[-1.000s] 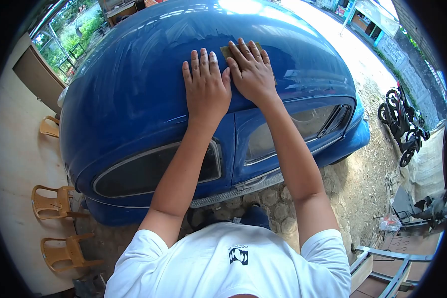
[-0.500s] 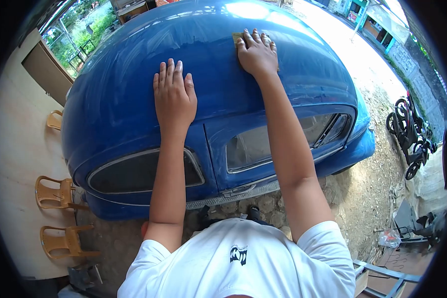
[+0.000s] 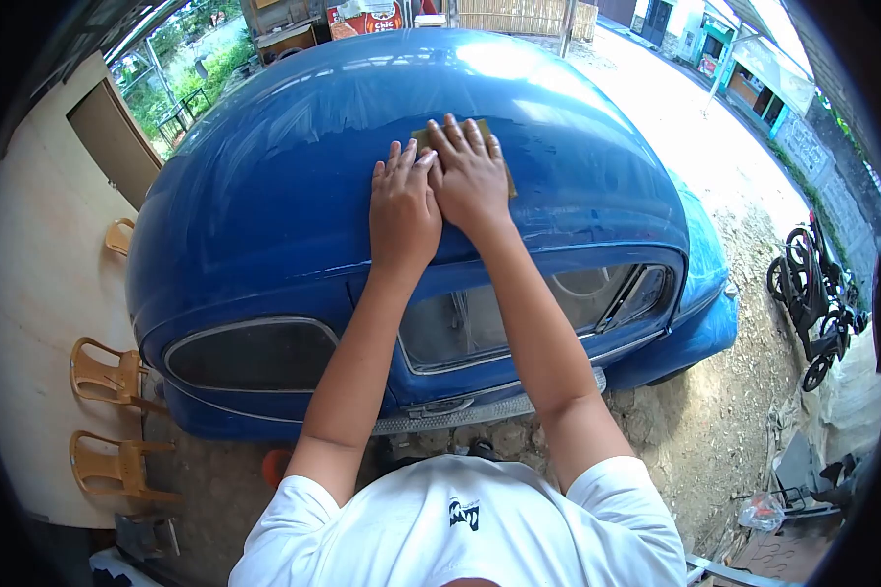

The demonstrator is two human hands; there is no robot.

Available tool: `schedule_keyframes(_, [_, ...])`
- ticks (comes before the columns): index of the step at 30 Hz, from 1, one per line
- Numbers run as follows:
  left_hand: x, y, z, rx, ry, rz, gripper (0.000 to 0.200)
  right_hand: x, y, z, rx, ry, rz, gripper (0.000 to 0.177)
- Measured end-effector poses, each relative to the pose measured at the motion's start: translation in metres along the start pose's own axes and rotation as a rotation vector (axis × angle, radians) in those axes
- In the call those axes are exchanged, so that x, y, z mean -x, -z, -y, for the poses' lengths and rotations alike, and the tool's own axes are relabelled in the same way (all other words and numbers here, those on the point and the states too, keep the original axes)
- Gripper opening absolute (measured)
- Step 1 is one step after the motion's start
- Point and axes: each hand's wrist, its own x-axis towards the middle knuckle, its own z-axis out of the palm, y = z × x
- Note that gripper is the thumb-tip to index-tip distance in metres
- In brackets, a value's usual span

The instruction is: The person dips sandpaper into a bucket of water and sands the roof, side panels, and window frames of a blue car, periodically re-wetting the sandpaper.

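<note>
We had the blue car roof [image 3: 294,166] mid-sanding, we reckoned. Both hands lay flat and open, touching: left hand [image 3: 401,210] empty, right hand [image 3: 470,176] pressing the tan sanding pad [image 3: 424,136] on the roof's far middle. The next stroke probably needed even pressure over that curve.

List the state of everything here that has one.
Left hand, flat on the roof.
Right hand, flat, pressing the pad.
Pad, flat on the roof, mostly covered.
Car door, closed.
Chairs, upright, empty.
Motorbikes, parked upright.
</note>
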Motion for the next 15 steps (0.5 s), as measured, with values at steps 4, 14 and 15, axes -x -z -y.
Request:
schedule_keyframes(4, [-0.004, -0.017, -0.019, -0.034, 0.081, 0.003, 0.041, 0.006, 0.024, -0.066, 0.003, -0.088, -0.024, 0.06])
schedule_keyframes(14, [-0.001, -0.022, -0.014, -0.284, 0.142, 0.004, 0.046, 0.056, 0.033, -0.055, -0.122, 0.09, -0.078, 0.058])
schedule_keyframes(15, [-0.002, -0.022, -0.014, -0.298, 0.144, 0.005, 0.046, 0.058, 0.041, -0.081, -0.09, 0.072, -0.08, 0.059])
